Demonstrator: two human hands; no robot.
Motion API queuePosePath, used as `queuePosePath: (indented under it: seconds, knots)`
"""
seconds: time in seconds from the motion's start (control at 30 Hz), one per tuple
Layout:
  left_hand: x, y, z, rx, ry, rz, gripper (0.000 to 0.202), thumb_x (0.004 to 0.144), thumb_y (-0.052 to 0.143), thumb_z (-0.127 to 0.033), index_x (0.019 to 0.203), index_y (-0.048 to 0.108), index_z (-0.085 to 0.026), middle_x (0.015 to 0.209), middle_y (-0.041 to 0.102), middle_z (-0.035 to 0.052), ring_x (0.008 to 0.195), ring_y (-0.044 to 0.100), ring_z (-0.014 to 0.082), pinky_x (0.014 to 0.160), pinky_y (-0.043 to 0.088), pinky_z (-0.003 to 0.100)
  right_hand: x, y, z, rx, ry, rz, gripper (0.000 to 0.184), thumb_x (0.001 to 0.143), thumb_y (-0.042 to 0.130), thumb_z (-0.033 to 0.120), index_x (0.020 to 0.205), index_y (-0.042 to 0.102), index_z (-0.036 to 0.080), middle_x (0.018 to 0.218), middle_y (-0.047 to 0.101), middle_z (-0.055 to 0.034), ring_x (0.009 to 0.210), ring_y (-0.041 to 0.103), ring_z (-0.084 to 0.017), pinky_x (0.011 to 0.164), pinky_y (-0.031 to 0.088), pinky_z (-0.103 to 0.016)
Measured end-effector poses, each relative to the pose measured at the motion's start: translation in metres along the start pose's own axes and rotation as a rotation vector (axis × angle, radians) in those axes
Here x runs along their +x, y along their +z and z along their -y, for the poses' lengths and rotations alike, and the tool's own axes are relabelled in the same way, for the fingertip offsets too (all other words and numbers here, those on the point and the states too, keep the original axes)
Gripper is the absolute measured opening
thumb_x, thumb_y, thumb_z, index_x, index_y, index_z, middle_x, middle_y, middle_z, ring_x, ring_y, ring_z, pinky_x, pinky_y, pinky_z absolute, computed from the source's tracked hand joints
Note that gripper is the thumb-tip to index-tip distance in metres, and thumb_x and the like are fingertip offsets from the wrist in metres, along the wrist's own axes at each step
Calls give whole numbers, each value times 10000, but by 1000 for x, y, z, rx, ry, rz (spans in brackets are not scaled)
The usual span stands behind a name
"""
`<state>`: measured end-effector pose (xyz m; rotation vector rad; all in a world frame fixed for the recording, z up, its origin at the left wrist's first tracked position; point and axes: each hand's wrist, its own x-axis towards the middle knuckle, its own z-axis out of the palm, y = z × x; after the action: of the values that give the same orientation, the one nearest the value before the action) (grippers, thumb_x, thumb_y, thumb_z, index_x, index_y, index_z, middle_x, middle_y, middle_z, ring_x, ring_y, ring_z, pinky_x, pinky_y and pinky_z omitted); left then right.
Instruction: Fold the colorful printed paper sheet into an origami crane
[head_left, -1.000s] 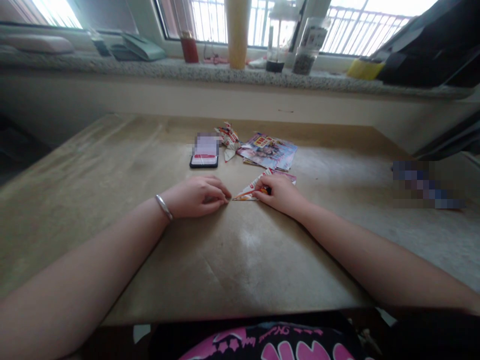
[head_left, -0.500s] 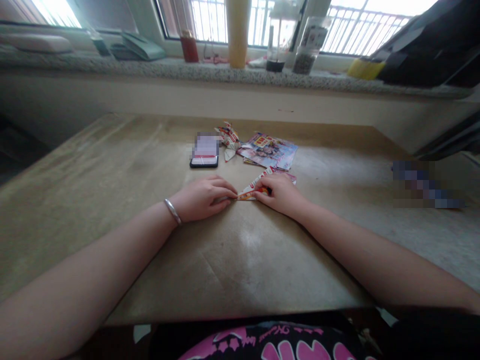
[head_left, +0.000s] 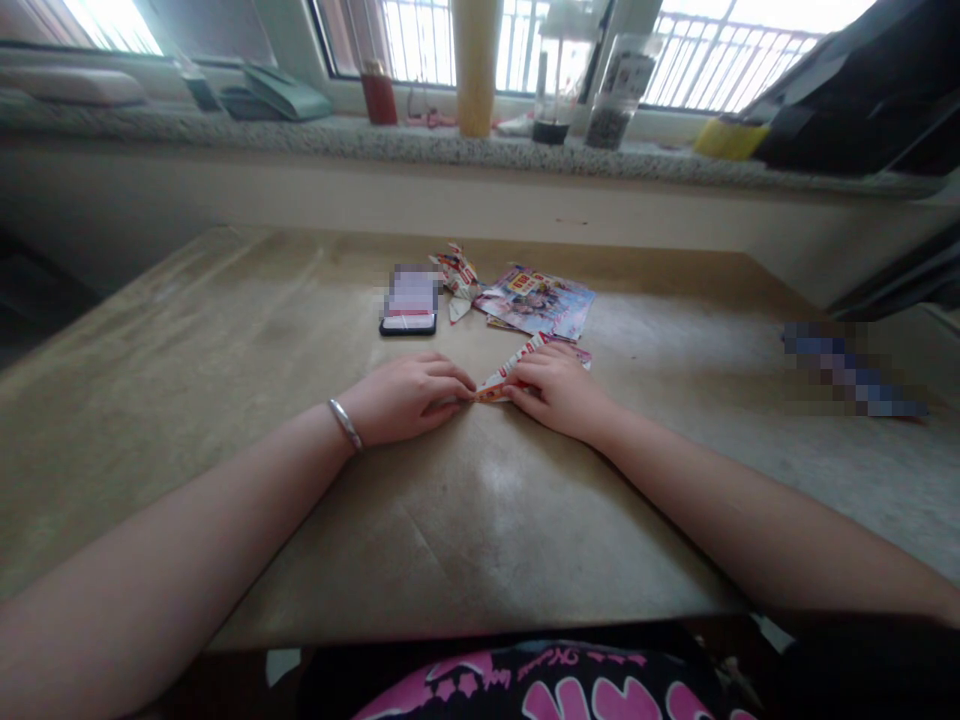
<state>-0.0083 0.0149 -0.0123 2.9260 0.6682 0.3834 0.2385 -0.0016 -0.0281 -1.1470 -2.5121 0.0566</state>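
Head view | my left hand (head_left: 411, 400): fingertips on the left point of a folded printed paper (head_left: 517, 359), on the worktop (head_left: 450, 540) | my right hand (head_left: 562, 390): fingers bent over its right part | whether either grips, I cannot tell | smartphone (head_left: 409, 304) and printed sheets (head_left: 540, 302) lie beyond

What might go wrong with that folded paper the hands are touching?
The left hand is at the pointed tip of the folded paper, so that thin end might bend or tear. The right hand covers much of the paper, so a crooked edge underneath could go unnoticed. The printed sheets lie just beyond the right hand, so they might get nudged.
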Motion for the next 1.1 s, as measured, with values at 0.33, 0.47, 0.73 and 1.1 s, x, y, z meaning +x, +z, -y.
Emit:
queuePosePath:
  seconds: [0.33,0.47,0.73,1.1]
  knots:
    - [4,2,-5,21,2,-21,262,887,489,-190,1097,646,-187,1084,676,67,979,604,182,880,500,318,3,7,-5,47,89,0,184,861,579,372,859,670,212,896,709,-47,877,596,-201,803,331,-332]
    - [5,3,-10,123,48,-12,283,911,494,-239,1152,640,-208,1122,668,75,999,596,198,886,502,339,3,9,-7,47,127,-15,193,833,619,399,855,676,216,888,710,-46,883,603,-209,821,334,-339]
    - [6,4,-13,216,58,57,387,918,502,-329,1280,564,-207,1169,634,85,1022,568,238,892,496,378,3,9,-9,79,155,-56,207,802,663,416,882,691,227,904,720,-38,892,613,-220,834,342,-355]
    - [6,3,-13,153,81,33,328,916,494,-271,1216,604,-195,1196,639,80,1049,575,224,898,503,356,-1,4,-10,87,169,-70,111,788,681,329,857,692,243,924,698,-31,899,577,-209,804,346,-343]
